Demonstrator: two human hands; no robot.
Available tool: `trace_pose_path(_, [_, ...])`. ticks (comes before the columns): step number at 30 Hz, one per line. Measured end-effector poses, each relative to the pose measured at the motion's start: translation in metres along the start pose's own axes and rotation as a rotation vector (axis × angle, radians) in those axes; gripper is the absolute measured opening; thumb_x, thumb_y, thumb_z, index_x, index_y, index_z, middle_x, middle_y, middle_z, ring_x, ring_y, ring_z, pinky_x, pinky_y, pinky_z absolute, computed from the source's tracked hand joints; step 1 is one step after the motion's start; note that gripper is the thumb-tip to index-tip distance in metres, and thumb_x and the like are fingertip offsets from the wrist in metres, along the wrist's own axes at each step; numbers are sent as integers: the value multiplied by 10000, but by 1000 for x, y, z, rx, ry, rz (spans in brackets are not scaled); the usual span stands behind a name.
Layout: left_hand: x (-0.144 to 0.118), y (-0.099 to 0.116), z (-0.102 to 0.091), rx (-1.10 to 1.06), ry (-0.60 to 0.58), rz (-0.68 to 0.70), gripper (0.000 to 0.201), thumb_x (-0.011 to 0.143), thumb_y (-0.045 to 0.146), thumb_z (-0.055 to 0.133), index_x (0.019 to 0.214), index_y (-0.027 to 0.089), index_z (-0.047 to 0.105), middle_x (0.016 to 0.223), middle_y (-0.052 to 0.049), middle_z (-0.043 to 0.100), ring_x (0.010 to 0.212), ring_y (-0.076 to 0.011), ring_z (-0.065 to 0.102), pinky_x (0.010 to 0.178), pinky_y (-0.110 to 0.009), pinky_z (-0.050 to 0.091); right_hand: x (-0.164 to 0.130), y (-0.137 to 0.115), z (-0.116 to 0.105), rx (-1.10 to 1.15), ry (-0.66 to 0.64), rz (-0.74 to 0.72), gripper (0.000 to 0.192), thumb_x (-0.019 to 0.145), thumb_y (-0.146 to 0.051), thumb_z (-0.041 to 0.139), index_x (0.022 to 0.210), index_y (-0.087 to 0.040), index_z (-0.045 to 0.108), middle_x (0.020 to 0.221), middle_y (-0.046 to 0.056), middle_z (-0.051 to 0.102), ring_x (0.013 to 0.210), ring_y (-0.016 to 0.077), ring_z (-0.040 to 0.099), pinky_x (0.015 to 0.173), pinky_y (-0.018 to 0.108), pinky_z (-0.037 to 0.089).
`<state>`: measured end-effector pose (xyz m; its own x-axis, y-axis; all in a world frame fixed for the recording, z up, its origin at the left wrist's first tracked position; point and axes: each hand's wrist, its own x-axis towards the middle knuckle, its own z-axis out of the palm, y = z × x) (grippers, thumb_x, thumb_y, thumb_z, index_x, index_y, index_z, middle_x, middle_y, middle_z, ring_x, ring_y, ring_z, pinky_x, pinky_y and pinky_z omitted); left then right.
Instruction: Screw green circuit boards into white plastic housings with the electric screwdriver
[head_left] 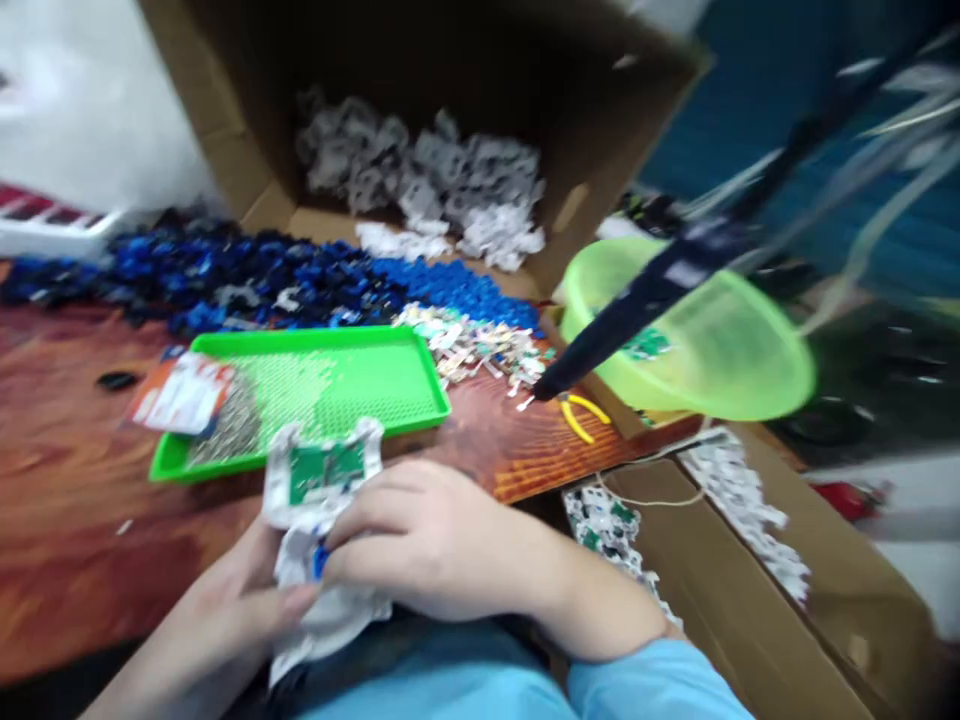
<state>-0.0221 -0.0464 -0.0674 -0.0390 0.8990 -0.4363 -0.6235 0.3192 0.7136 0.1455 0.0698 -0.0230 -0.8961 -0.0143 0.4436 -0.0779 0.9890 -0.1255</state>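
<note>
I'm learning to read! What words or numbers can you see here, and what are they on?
None can be read; the picture is blurred.
Orange and white packet on the green tray: has print, too blurred to read.
Green circuit board in the white part held by the left hand and right hand: any marks are too small.
Dark hanging tool: pale label patches, unreadable.

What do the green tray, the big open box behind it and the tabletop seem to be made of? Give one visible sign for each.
Green tray: likely moulded plastic, with a bright even colour and raised rim.
Box: corrugated cardboard, matt brown with folded flaps.
Tabletop: wood or wood-look laminate, showing reddish grain with a slight sheen; which one is unclear.
</note>
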Motion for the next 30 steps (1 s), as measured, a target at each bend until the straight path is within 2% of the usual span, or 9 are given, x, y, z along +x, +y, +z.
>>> trace_pose_path(2, [-10, 3, 13, 23, 48, 0, 746, 595, 160, 799, 1302, 271, 590, 1014, -10, 751, 1096, -349, 655, 781, -326, 569, -4, -3, 1, 41, 13, 24, 193, 963, -225, 483, 954, -180, 670, 984, -21, 711, 921, 132, 598, 829, 265, 469])
trace_pose_path(5, [-8, 7, 24, -4, 20, 27, 752, 570, 167, 826, 1284, 201, 593, 1139, -96, 717, 1151, -355, 615, 874, -353, 543, -6, -4, 1, 64, 11, 63, 178, 961, -232, 495, 934, -170, 660, 1025, -15, 722, 985, 150, 596, 851, 294, 459])
trace_pose_path(8, [-6, 7, 25, 18, -13, 56, 776, 565, 104, 837, 1290, 218, 584, 1191, -90, 699, 1192, -346, 587, 966, -385, 498, -9, -5, 4, 46, 28, 88, 192, 966, -237, 481, 963, -174, 663, 1056, -7, 719, 1025, 158, 583, 853, 299, 462])
trace_pose_path(13, [-5, 4, 24, 112, -33, 88, 802, 606, 62, 819, 1331, 272, 545, 1207, -54, 705, 1200, -313, 596, 959, -338, 511, -14, -4, 10, -22, 86, 163, 186, 951, -239, 500, 921, -234, 683, 935, -6, 697, 880, 153, 560, 738, 294, 449])
trace_pose_path(18, [0, 0, 26, 332, 6, 316, 567, 793, 129, 689, 1320, 275, 541, 1217, -21, 702, 1163, -245, 635, 982, -317, 508, -12, -3, 10, 35, 84, 205, 111, 897, -239, 592, 917, -172, 678, 902, 29, 690, 866, 162, 567, 780, 305, 462])
trace_pose_path(22, [5, -6, 24, 537, 0, 526, 560, 835, 125, 606, 1357, 271, 464, 1255, -63, 669, 1140, -194, 650, 989, -315, 509, -8, -8, 9, 150, 158, 295, 96, 865, -230, 629, 855, -151, 681, 867, 41, 682, 867, 152, 594, 815, 303, 472])
trace_pose_path(25, [6, -12, 22, 645, 30, 645, 578, 850, 92, 559, 1373, 277, 402, 1257, -57, 647, 1156, -131, 634, 976, -232, 496, -4, -14, 9, 166, 147, 402, 96, 852, -223, 633, 834, -144, 685, 894, 51, 674, 876, 156, 590, 808, 303, 474])
trace_pose_path(30, [5, -23, 18, 796, 53, 767, 629, 800, 40, 563, 1365, 216, 349, 1263, -72, 613, 1183, -84, 600, 994, -152, 438, 2, -22, 18, 101, 162, 520, 101, 844, -227, 625, 803, -155, 684, 913, 51, 656, 898, 181, 570, 795, 331, 461])
